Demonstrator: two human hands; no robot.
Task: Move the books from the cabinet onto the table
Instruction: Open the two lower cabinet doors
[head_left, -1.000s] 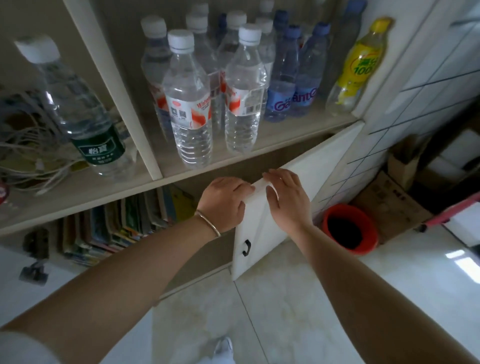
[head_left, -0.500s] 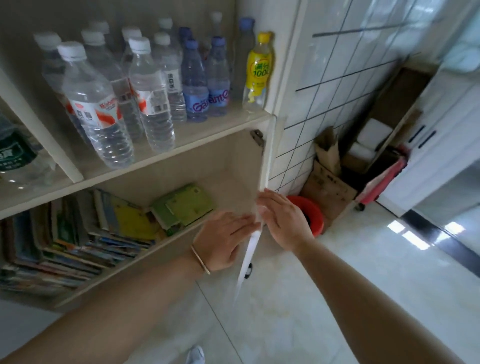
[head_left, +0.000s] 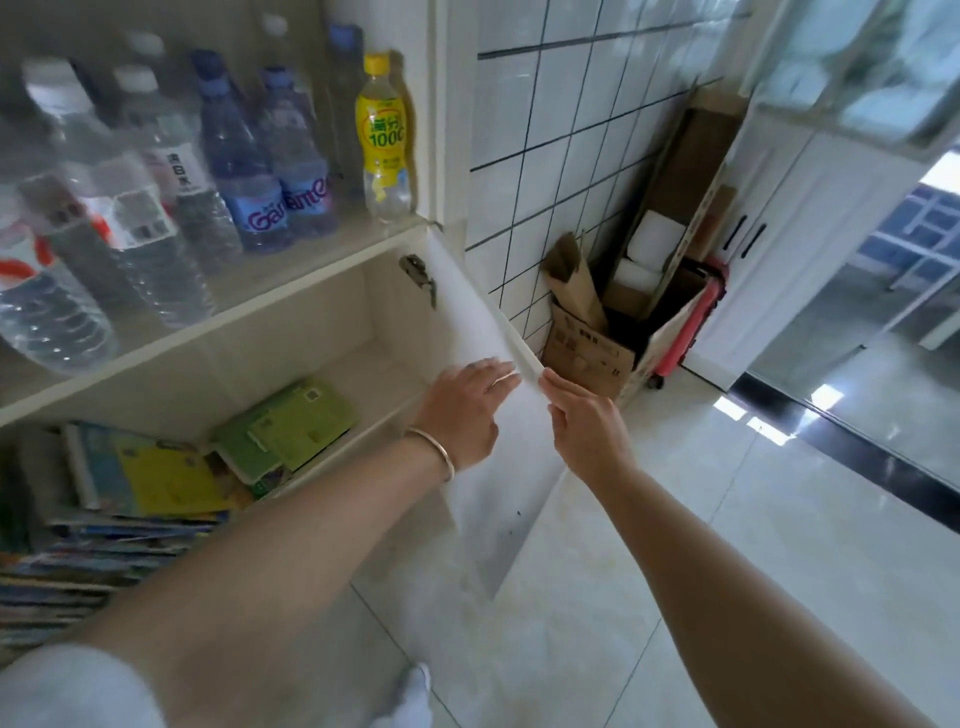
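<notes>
Presently: door (head_left: 483, 415), one, swung wide, its top edge between two hands. Left hand (head_left: 462, 410) lies flat, fingers spread, on its inner face; right hand (head_left: 587, 431) pinches the edge from outside. Books (head_left: 171, 478), one leaning pile, count unclear, lie left of and below the left hand in the lower shelf (head_left: 363, 364). Bottles (head_left: 260, 171), at least seven, stand above.

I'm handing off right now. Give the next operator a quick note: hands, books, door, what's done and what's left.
Left hand: open, flat on the inner face of the cabinet door.
Right hand: fingers on the door's top edge, holding nothing else.
Books: all in the lower compartment, leaning and stacked, green ones nearest the opening.
Done: door swung wide open.
Left: every book; the table is not in view.
</notes>
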